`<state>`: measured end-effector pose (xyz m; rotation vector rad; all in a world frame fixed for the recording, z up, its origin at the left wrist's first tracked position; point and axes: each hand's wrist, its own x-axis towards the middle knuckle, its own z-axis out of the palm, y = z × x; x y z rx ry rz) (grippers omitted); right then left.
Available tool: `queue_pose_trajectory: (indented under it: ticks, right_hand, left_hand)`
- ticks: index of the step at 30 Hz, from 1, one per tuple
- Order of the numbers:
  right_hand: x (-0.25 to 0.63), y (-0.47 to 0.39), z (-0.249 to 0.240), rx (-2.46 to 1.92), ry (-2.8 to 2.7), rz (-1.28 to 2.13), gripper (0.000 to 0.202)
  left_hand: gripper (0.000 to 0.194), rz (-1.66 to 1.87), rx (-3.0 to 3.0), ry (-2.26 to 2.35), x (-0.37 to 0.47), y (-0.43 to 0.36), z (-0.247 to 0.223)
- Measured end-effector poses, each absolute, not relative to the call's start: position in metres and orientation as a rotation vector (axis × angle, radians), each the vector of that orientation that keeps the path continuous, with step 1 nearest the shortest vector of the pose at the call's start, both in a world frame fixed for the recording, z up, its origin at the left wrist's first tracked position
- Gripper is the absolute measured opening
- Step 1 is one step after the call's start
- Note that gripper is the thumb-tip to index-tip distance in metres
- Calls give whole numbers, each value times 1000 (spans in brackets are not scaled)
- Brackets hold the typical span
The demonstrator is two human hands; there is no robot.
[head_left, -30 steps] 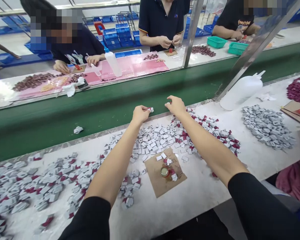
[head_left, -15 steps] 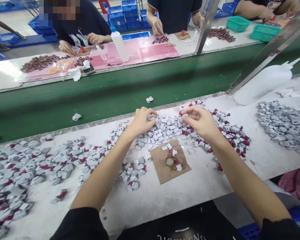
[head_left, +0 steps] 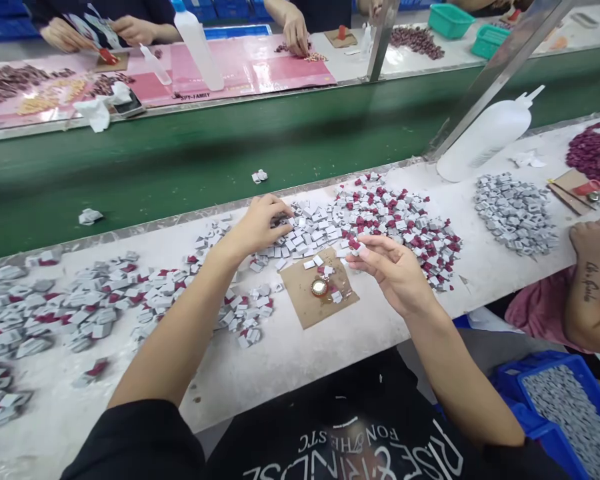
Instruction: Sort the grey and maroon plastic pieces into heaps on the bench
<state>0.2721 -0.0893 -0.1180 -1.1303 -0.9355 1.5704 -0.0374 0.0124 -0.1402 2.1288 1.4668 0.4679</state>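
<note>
My right hand [head_left: 393,270] pinches a small grey and dark red piece [head_left: 355,248] between thumb and fingertips, to the right of the cardboard square. My left hand [head_left: 265,225] rests with curled fingers at the left edge of the pile of grey pieces [head_left: 314,227]; what is between its fingertips, if anything, is too small to tell. On the cardboard [head_left: 300,303] lie a round metal cap [head_left: 319,287] and several small grey and red pieces. Mixed grey and red pieces [head_left: 405,213] spread behind my right hand.
Many grey and red pieces [head_left: 80,300] cover the left of the table. A white bottle [head_left: 487,137] leans near a metal post at right. Grey pieces [head_left: 515,213] lie beyond. A co-worker's arm [head_left: 587,300] is at far right. Across the green strip [head_left: 180,160] other people work.
The view has shifted down and right. My right hand has come back from the pile towards the cardboard, with a piece showing in its fingertips. My left hand stays at the grey pile.
</note>
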Motion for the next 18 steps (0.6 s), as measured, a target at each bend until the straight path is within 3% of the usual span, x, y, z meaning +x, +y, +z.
queue_pose_trajectory:
  ticks: [5,10,18]
  right_hand:
    - [274,-100,-121,-1142,-958,1546,45]
    - [275,-116,-122,-1202,-1042,1469,36]
    - [273,-129,-136,-1251,-1123,1580,37]
  left_hand:
    - [18,633,2068,1498,-30,2,-136]
    - [27,1043,1558,1454,-17,-30,-122]
    - [34,994,1148,1268,1,-98,-125]
